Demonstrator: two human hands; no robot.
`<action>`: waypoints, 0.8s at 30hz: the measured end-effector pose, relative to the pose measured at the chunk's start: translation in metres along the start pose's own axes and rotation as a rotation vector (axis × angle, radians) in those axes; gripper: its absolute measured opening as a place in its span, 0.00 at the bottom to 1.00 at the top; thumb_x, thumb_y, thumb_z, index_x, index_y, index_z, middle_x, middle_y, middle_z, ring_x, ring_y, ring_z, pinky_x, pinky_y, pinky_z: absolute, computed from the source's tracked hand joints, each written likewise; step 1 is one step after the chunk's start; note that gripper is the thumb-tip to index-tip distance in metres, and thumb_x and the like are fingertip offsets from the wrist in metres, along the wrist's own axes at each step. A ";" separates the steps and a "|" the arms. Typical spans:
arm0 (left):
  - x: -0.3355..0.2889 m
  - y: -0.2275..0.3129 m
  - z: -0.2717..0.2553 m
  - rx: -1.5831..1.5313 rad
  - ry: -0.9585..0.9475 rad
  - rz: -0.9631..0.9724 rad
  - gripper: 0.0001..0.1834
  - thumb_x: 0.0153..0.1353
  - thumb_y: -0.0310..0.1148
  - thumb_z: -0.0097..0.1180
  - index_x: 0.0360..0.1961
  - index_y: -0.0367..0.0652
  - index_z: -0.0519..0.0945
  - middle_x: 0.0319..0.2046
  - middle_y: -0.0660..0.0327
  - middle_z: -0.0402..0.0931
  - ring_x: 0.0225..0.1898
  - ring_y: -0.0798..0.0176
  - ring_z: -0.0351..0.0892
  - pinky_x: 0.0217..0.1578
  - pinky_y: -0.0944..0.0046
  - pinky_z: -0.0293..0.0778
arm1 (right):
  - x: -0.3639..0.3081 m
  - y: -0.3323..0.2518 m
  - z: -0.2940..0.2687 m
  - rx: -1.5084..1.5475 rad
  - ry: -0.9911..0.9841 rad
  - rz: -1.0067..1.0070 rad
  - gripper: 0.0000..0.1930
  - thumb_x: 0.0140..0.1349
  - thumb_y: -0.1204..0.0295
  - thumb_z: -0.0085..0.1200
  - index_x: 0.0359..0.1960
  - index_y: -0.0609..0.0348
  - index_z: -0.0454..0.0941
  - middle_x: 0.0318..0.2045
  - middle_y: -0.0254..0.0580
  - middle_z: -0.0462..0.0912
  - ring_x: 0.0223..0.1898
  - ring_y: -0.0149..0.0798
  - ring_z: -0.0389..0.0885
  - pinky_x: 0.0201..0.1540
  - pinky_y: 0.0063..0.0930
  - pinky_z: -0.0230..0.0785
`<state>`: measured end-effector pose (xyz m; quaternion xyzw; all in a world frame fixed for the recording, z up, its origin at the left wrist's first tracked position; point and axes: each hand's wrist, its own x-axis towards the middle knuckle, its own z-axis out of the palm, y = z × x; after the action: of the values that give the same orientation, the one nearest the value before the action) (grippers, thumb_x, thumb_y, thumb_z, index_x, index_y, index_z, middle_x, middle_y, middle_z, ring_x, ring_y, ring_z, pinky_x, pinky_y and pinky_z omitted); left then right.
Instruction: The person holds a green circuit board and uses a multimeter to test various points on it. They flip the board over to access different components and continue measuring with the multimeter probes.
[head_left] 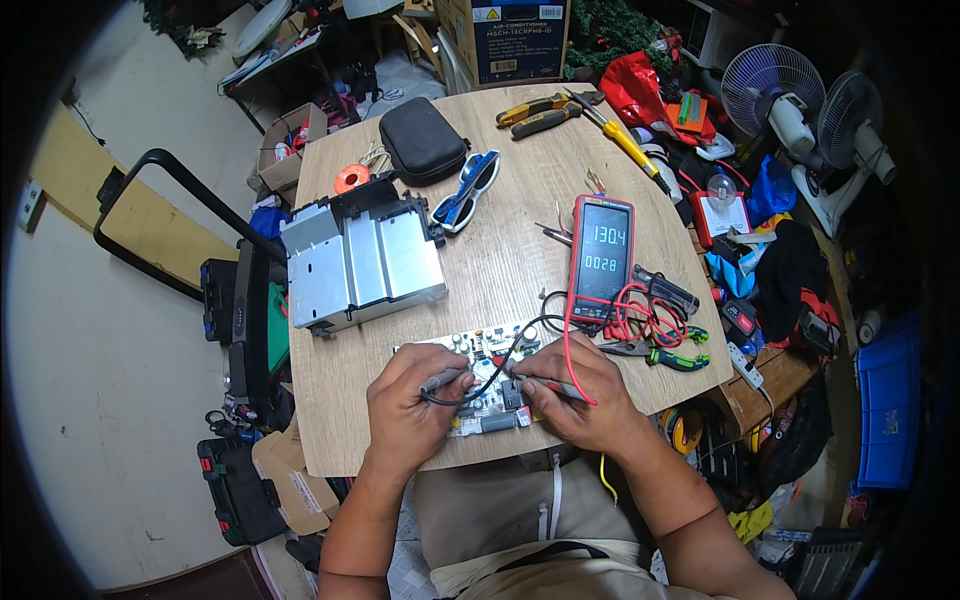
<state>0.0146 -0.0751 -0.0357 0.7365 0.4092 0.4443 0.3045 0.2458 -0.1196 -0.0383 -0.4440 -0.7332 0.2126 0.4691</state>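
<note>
A populated circuit board (487, 405) lies at the table's near edge between my hands. My left hand (415, 400) is closed on a test probe (440, 381) with a black lead, its tip over the board's middle. Opposite it, my right hand (585, 390) grips a second test probe (556, 387) with a red lead, angled toward the board. I cannot make out exactly which points the tips touch. Both leads run to a red-cased digital multimeter (603, 250), lit and showing digits, lying beyond my right hand.
A metal housing (370, 260) sits left of the board, with a black zip case (422, 140) and white-blue sunglasses (468, 190) behind. Green-handled pliers (678, 358) lie right, yellow-black pliers (540, 115) and a yellow soldering iron (630, 145) at the far edge. Clutter and fans (775, 90) crowd the right.
</note>
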 end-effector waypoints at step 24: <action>0.000 0.003 -0.002 0.015 -0.029 -0.016 0.12 0.55 0.18 0.72 0.41 0.37 0.88 0.39 0.55 0.83 0.40 0.62 0.85 0.42 0.65 0.80 | 0.000 0.001 -0.001 0.013 -0.004 0.010 0.12 0.58 0.78 0.64 0.45 0.60 0.85 0.34 0.44 0.81 0.36 0.46 0.76 0.41 0.38 0.71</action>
<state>0.0143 -0.0762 -0.0324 0.7419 0.4141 0.4278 0.3083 0.2465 -0.1193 -0.0384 -0.4442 -0.7307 0.2204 0.4693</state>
